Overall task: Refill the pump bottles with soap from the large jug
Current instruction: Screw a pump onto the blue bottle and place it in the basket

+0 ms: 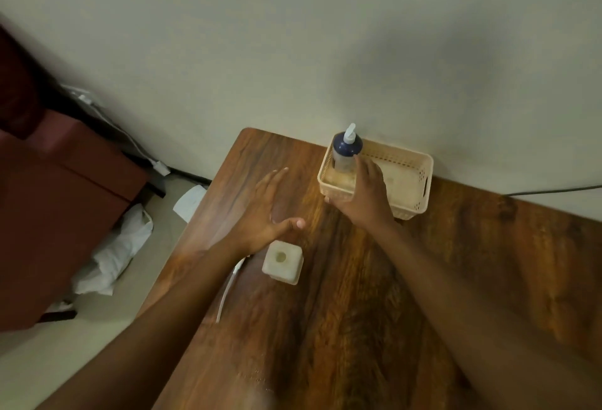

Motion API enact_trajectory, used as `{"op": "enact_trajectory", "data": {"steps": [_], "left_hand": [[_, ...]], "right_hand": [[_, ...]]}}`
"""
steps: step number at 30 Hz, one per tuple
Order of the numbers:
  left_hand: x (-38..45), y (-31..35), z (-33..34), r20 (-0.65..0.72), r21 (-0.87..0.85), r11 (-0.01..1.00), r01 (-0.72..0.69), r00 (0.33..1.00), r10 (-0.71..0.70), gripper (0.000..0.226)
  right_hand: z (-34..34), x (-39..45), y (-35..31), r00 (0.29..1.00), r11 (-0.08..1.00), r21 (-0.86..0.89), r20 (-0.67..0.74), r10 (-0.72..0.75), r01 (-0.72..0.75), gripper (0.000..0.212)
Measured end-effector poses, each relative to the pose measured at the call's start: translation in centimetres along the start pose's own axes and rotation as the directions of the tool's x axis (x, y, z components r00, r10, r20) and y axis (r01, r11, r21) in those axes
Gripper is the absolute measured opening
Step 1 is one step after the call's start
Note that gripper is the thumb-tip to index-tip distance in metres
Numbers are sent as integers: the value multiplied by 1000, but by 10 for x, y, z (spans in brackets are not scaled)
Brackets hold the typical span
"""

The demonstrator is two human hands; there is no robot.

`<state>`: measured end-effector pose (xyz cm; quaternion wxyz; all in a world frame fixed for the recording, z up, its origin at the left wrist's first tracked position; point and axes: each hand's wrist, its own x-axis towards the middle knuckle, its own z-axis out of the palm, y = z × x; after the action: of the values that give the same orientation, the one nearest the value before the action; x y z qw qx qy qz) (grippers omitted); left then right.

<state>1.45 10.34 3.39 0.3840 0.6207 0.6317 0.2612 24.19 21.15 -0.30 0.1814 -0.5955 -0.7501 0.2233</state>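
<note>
A clear pump bottle with a dark blue collar and white pump stands upright in the left end of a cream plastic basket. My right hand reaches over the basket's front left corner. Its fingers are spread, the fingertips are at the bottle's side, and the thumb is by the basket's front wall. A square whitish bottle stands on the table with its neck uncovered. Its white pump and tube lie just to its left. My left hand hovers open above the table behind that bottle. No large jug is in view.
The wooden table stands against a pale wall, its left edge running diagonally. On the floor to the left are a dark red seat, crumpled white cloth or bags and cables. A dark cable runs along the wall at right.
</note>
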Motion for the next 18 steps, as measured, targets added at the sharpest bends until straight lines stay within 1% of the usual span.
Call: {"op": "enact_trajectory", "data": {"steps": [3,5,8,11,13,16,18], "left_hand": [[-33,-6,0,60,-165,978,126,991,-118,140],[-51,-16,2,125,-231,953,199,977,-174,140],[-71,-32,4,244,-248,936,249,951,-188,138],[-80,-41,8,295,-234,937,259,937,-185,136],[-80,-42,13,291,-238,936,257,939,-184,126],[-76,-41,25,232,-219,947,236,955,-185,97],[-73,-42,32,200,-233,948,215,965,-170,79]], "right_hand": [[-2,-31,-10,999,1000,-10,34,9,-8,111],[-3,-49,-14,998,999,-9,56,32,-31,112],[-2,-74,-16,993,998,1,93,69,-70,113],[-1,-96,-14,987,994,4,120,107,-109,115],[-2,-107,-12,985,993,23,127,115,-119,116],[-10,-120,-10,984,989,31,115,138,-143,115],[-18,-128,-7,981,984,68,113,157,-165,114]]}}
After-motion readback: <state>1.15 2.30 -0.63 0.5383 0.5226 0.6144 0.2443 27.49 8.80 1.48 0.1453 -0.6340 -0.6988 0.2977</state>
